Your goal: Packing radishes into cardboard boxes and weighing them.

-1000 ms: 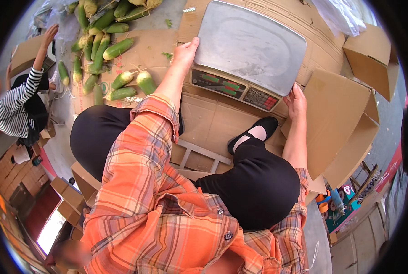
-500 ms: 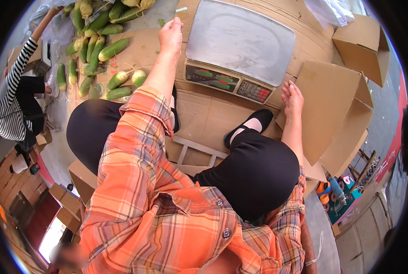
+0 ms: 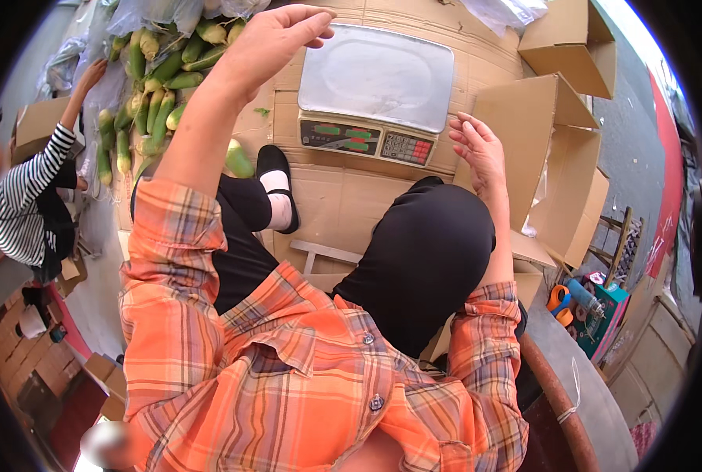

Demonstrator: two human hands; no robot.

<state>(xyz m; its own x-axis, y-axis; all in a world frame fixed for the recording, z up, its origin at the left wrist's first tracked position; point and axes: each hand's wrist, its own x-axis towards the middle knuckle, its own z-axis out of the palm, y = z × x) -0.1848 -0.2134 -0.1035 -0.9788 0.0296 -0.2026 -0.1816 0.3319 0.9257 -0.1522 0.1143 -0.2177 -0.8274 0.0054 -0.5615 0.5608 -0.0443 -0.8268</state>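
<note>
Left hand (image 3: 276,39) is raised in the upper middle of the frame with fingers loosely curled and nothing in its grasp, hovering between the heap of green corn cobs (image 3: 150,102) at upper left and the steel pan of the weighing scale (image 3: 374,86). Right hand (image 3: 477,149) hangs open and empty just right of the scale's keypad, fingers spread, beside an open cardboard box (image 3: 547,165). At far left another person's striped sleeve (image 3: 33,185) reaches toward the corn.
</note>
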